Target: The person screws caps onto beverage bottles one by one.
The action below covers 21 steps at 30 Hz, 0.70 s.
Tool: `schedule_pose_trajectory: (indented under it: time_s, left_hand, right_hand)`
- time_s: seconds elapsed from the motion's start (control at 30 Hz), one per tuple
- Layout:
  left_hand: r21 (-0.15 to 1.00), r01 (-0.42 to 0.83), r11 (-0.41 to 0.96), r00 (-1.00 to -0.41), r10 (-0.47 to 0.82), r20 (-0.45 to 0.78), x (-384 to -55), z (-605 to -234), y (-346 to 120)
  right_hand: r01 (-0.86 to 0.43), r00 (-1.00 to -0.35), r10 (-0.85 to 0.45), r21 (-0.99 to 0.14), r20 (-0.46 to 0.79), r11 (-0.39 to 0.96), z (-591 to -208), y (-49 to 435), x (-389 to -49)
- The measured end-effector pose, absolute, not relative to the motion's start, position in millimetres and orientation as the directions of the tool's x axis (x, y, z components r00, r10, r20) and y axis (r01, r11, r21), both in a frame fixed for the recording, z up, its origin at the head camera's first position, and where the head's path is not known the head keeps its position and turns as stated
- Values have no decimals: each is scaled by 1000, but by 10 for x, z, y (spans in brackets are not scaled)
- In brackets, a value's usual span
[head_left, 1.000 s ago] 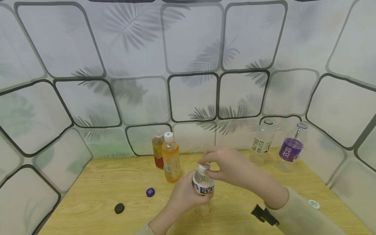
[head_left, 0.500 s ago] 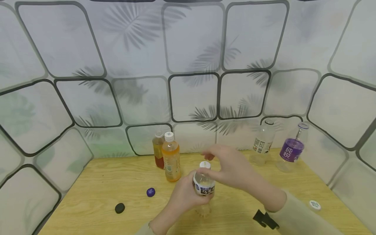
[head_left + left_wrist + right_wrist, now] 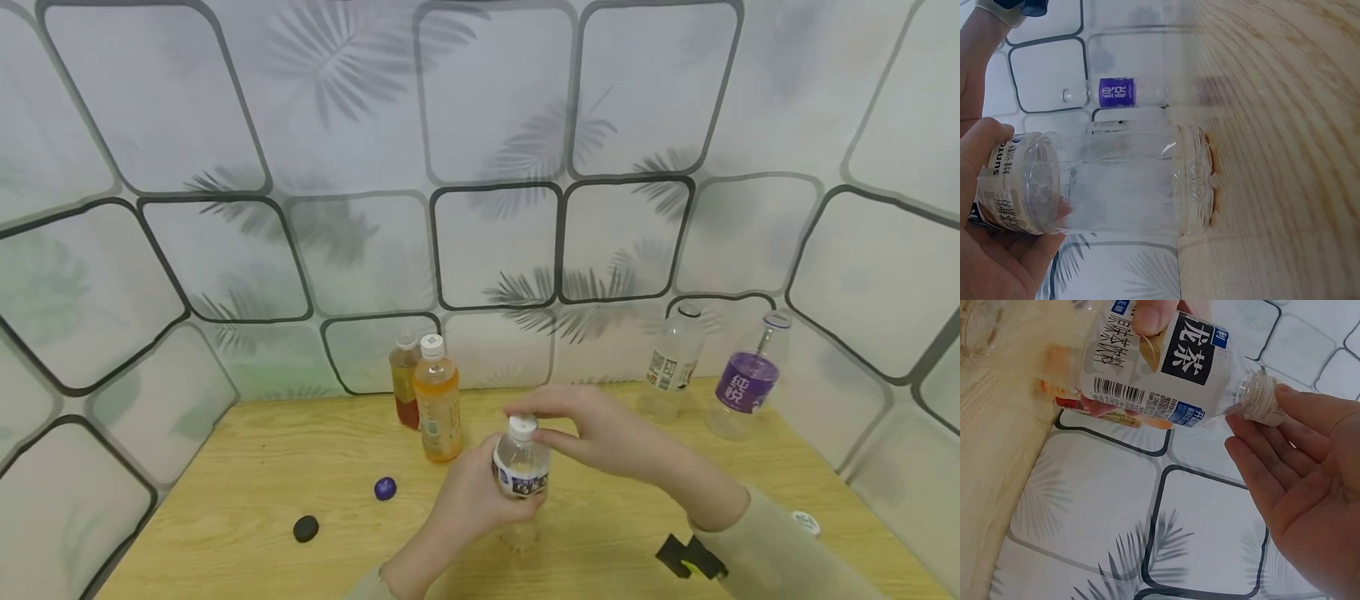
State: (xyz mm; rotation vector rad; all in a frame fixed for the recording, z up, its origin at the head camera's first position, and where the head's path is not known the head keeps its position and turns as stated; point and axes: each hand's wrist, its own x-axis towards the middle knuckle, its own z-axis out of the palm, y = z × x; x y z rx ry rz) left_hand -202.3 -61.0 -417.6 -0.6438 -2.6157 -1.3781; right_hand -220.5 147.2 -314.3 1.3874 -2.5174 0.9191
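An empty-looking clear plastic tea bottle [image 3: 522, 460] with a white printed label stands upright on the wooden table. My left hand [image 3: 477, 496] grips it around the label, fingers and thumb wrapped about its body. In the left wrist view the bottle's clear lower part [image 3: 1122, 178] reaches down to the tabletop. A white bottle cap [image 3: 522, 427] sits on the neck. My right hand [image 3: 600, 433] is at the top of the bottle, thumb and fingers pinching the cap from both sides. The right wrist view shows the thumb on the cap [image 3: 1264, 403] and the lower fingers spread apart.
Two filled bottles, an orange one [image 3: 438, 408] and a red-brown one [image 3: 405, 379], stand left of the hands. Two capless clear bottles, one plain [image 3: 670, 367] and one purple-labelled [image 3: 744, 383], stand back right. Loose caps lie about: black [image 3: 306, 528], purple [image 3: 385, 488], white [image 3: 806, 523].
Half a second ago my right fingers were lifted off the cap; now they are back around it. The left hand and the bottle stay in place.
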Motion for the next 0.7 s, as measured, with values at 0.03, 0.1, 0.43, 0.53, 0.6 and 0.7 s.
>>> schedule_pose_trajectory:
  time_s: [0.03,0.1,0.43,0.53,0.6,0.7]
  left_hand:
    - [765,415,493,-905,312,289,-2024,-4174,-611]
    - [772,407,489,-908,310,282,-2024,-4168,-613]
    - [782,389,486,-914,309,262,-2018,-4154,-619]
    - [766,401,502,-911,310,273,-2018,-4159,-615]
    - [757,407,511,-909,308,281,-2020,-4164,-609]
    - [749,413,518,-907,305,289,-2022,-4172,-603]
  right_hand:
    - [-800,-582,-712,-429,392,418,-3141,1464,-2201]
    - [-775,-625,-668,-428,404,465,-3140,1433,-2188]
    - [-629,-775,-447,-477,447,614,-3267,1263,-2129]
    - [-671,-741,-487,-493,462,554,-3305,1293,-2141]
    - [-699,-710,-537,-545,455,462,-3325,1333,-2169]
    - [-704,-652,-626,-648,427,292,-3347,1397,-2218]
